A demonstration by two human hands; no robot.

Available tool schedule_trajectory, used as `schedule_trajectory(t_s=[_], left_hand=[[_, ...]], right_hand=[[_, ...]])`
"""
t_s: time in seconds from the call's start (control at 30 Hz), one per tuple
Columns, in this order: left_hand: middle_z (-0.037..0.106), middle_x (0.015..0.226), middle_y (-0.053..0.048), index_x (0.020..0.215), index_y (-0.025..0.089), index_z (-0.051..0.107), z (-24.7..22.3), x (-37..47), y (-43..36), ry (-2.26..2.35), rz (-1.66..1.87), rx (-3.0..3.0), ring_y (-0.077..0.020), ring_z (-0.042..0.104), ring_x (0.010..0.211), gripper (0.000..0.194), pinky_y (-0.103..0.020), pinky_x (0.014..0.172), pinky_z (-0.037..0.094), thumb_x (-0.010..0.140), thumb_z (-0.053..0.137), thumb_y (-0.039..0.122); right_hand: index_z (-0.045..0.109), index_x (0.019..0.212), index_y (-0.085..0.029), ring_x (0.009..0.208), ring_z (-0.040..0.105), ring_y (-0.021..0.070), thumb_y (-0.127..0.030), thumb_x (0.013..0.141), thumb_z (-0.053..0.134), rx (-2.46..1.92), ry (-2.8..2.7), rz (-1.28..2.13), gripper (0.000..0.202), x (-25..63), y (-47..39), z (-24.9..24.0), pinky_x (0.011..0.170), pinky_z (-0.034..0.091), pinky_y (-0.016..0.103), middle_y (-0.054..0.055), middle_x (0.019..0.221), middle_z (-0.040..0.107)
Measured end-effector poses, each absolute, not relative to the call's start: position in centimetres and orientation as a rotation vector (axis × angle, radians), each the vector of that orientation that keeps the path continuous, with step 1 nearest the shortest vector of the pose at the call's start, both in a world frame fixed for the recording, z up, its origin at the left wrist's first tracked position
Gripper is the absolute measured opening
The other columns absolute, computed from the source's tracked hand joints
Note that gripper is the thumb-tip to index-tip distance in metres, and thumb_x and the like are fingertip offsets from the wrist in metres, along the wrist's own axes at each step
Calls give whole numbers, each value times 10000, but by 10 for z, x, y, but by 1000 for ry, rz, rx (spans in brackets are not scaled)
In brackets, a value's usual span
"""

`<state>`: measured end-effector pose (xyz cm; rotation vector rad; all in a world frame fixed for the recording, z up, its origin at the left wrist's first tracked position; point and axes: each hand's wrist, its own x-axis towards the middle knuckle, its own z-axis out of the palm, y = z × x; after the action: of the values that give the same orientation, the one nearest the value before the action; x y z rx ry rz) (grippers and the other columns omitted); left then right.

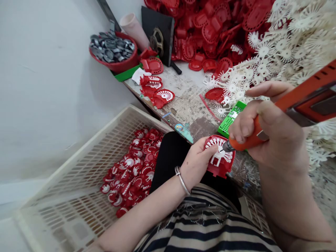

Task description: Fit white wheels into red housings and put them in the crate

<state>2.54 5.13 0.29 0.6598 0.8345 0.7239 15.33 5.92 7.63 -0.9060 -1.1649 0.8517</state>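
Note:
My left hand (pixel 195 162) grips a red plastic housing (pixel 223 167) over my lap, its thumb pressed on the white fan-shaped piece (pixel 215 159) that lies inside. Wrapped around an orange electric screwdriver (pixel 256 134) is my right hand (pixel 275 129), with the index finger stretched forward along the far side. The screwdriver's dark tip points left and meets the middle of the white piece, close to my left thumb. Whether a screw sits under the tip is hidden. Just behind the housing lies a green perforated tray (pixel 228 123) holding small metal screws.
White fan pieces (pixel 286 45) and red housings (pixel 207 28) are heaped across the back of the worktable (pixel 183 87). A red bowl (pixel 115 64) of grey metal parts stands at its left end. Below left, a pale plastic crate (pixel 86 154) holds many red-and-white assemblies (pixel 131 168).

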Motion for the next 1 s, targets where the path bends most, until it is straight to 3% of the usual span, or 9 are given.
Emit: schedule_trajectory(t_s=[0.47, 1.0], left_hand=[[650, 649, 8, 868, 120, 644, 5, 25, 51, 807, 716, 604, -81, 558, 511, 208, -182, 510, 427, 722, 694, 258], [588, 564, 30, 791, 134, 639, 6, 25, 48, 887, 735, 613, -84, 514, 486, 148, -197, 503, 394, 682, 642, 234]], right_hand=[[595, 912, -286, 320, 456, 121, -360, 804, 719, -930, -1181, 862, 181, 150, 59, 73, 332, 413, 282, -86, 485, 504], [562, 829, -231, 310, 440, 108, -196, 788, 666, -932, -1104, 889, 117, 137, 59, 75, 324, 382, 261, -89, 469, 526]])
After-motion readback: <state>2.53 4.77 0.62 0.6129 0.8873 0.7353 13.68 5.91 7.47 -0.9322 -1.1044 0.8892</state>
